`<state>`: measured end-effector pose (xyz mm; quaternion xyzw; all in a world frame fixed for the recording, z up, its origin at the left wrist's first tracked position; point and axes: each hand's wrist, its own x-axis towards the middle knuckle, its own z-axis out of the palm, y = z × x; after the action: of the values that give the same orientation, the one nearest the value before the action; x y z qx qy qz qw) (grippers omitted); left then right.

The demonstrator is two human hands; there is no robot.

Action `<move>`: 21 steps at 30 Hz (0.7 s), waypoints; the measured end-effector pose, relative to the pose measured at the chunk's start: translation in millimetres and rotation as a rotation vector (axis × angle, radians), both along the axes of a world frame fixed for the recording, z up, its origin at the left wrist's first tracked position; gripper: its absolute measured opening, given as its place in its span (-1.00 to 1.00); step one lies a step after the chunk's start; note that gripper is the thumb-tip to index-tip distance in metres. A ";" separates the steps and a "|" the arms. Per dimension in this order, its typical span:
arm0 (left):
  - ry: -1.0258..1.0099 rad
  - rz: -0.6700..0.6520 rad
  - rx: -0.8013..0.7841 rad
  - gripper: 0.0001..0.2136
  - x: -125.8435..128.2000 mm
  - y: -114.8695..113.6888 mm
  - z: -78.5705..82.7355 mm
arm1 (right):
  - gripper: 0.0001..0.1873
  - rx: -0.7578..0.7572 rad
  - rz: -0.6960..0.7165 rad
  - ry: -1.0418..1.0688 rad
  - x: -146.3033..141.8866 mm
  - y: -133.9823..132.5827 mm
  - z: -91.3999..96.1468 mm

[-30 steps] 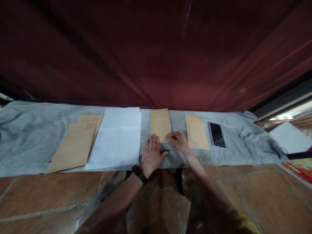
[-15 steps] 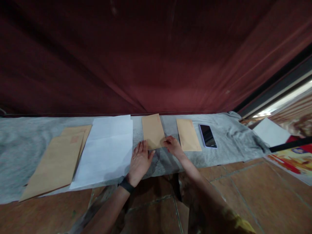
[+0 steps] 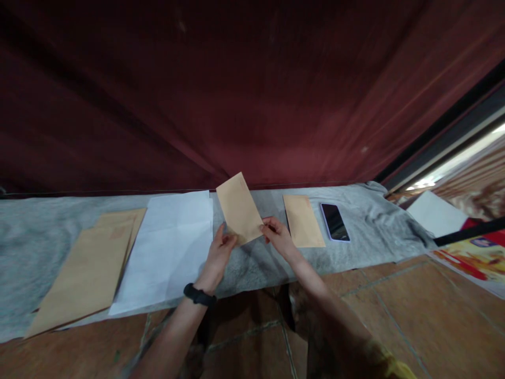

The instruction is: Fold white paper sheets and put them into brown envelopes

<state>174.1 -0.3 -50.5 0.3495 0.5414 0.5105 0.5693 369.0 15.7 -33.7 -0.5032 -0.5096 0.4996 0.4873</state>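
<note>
The right hand (image 3: 279,238) pinches the envelope (image 3: 239,208) at five o'clock, the left hand (image 3: 218,256) curls near seven, grip unclear; this apparent lift next needs steadiness.

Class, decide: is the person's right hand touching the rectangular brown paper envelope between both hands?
Touching. The head view shows the right hand pinching the brown envelope at its near right corner.

Print (image 3: 244,182) on held envelope (image 3: 239,210) unreadable; colourful sheet (image 3: 475,258) cut off by right edge.
</note>
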 end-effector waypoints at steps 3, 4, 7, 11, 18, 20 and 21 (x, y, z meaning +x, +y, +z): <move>-0.040 -0.002 -0.069 -0.29 1.0 1.1 5.9 | -0.69 -0.002 -0.023 0.032 -4.8 -2.6 5.3; -0.061 0.003 -0.085 -0.31 1.6 1.4 8.2 | -0.69 0.000 -0.026 0.054 -6.1 -3.0 6.4; -0.163 0.011 -0.140 -0.34 3.1 1.5 13.6 | -0.65 0.001 -0.040 0.098 -8.1 -3.9 9.4; -0.271 0.010 -0.196 -0.32 4.2 1.8 15.4 | -0.57 -0.024 -0.028 0.127 -7.6 -6.0 13.0; -0.472 -0.103 -0.224 -0.30 6.0 0.5 18.4 | -0.41 -0.102 0.063 0.396 -19.0 -11.1 7.2; -0.457 -0.190 -0.168 -0.35 7.6 -2.3 18.5 | -0.49 -0.077 0.016 0.364 -24.3 -12.1 4.8; -0.422 -0.229 -0.128 -0.38 8.8 -3.9 17.9 | -0.49 -0.088 0.028 0.362 -26.8 -12.6 3.9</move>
<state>182.9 -4.2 -32.5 0.2573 0.3986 0.4691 0.7449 342.2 3.1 -29.8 -0.4184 -0.3982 0.6106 0.5418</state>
